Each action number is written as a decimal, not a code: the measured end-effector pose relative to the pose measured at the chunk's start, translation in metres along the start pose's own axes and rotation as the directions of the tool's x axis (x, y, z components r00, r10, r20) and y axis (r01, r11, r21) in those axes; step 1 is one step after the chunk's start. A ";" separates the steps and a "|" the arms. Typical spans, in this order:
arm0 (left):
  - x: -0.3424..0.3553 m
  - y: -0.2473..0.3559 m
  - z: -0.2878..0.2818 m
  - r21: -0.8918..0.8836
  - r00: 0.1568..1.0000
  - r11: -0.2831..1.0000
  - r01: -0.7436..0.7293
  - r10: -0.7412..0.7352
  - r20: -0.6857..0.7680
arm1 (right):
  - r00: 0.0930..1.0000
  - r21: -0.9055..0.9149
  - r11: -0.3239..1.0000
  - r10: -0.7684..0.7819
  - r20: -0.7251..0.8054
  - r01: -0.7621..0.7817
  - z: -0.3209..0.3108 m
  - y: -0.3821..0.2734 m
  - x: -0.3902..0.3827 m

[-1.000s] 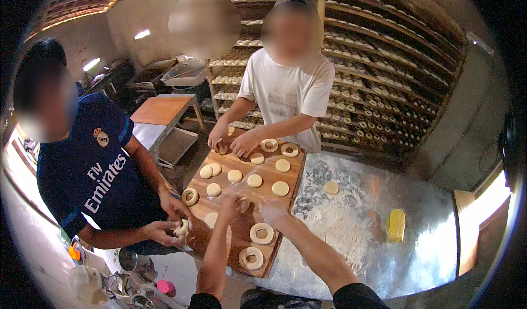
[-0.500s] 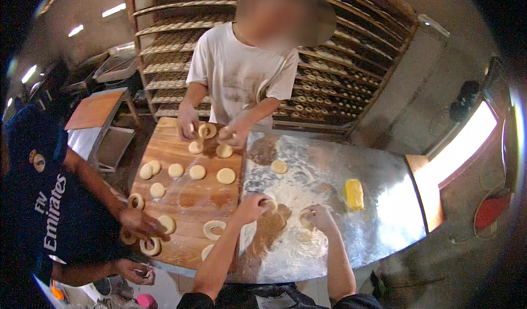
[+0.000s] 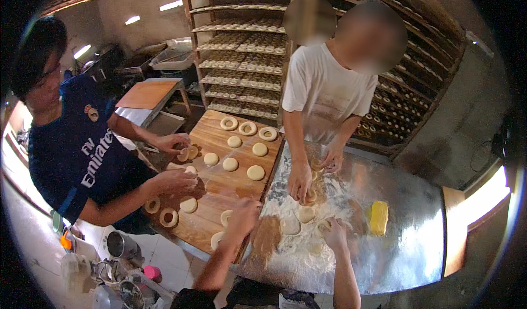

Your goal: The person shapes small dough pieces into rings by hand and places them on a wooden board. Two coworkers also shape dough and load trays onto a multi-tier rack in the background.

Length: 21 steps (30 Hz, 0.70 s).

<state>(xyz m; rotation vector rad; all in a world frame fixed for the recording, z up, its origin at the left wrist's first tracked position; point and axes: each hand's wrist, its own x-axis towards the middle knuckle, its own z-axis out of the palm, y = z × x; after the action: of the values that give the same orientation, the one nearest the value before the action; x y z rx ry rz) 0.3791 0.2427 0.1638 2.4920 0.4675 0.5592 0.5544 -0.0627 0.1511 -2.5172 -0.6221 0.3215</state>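
Note:
My left hand (image 3: 244,218) is over the right edge of the wooden board (image 3: 219,193), beside a pale dough ring (image 3: 225,216) that it partly covers. Its fingers look bent but are smeared, so whether they hold anything is unclear. On the floured metal table (image 3: 406,254), my right hand (image 3: 336,236) grips a dough ring (image 3: 324,226) at its fingertips. Close to it lie a round dough disc (image 3: 307,214) and a flatter dough piece (image 3: 291,225). Another dough ring (image 3: 217,240) sits on the board by my left forearm.
Across the table, a person in a white shirt (image 3: 329,84) handles dough rings. At left, a person in a dark blue jersey (image 3: 71,138) handles dough over the board. A yellow block (image 3: 379,218) lies at right. Racks of dough (image 3: 241,51) stand behind; metal pots (image 3: 122,244) are lower left.
My left hand has moved left from the floured table to the board's edge. The white-shirted person's hands have shifted from the board to the metal table. The view has turned left.

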 end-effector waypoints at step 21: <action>-0.037 -0.047 -0.052 0.213 0.995 0.973 0.094 -0.100 0.014 | 0.982 -0.159 0.975 -0.168 -0.090 0.153 -0.003 -0.004 -0.002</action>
<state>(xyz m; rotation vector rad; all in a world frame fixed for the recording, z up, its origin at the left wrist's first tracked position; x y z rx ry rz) 0.3131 0.2863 0.1662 2.6562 0.6668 0.4608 0.5523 -0.0625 0.1560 -2.5862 -0.8310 0.0879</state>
